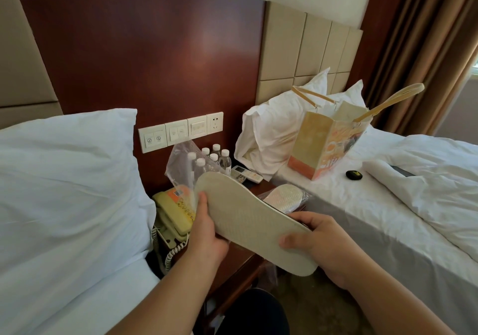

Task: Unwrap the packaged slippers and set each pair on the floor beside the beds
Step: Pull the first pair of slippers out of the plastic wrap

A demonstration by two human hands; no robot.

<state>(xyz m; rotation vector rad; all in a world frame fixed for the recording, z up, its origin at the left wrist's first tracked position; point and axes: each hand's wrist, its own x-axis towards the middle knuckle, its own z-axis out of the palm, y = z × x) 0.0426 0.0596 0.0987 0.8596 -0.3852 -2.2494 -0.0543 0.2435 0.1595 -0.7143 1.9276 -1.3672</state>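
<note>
A flat pale slipper [248, 218] is held sole-up between the two beds, above the nightstand. My left hand [207, 231] grips its toe end, thumb on the sole. My right hand [318, 241] grips the heel end, thumb on top. An empty clear plastic wrapper [181, 161] hangs behind the slipper's toe; which hand holds it I cannot tell. A second pair of slippers in clear wrap [287, 197] lies on the nightstand by the right bed's edge.
The dark wood nightstand [240, 259] carries a beige telephone [173, 213], several water bottles [214, 159] and a remote control [245, 174]. White beds flank it; the right bed [388, 218] holds a paper bag [328, 143], pillows and a small black object [353, 175].
</note>
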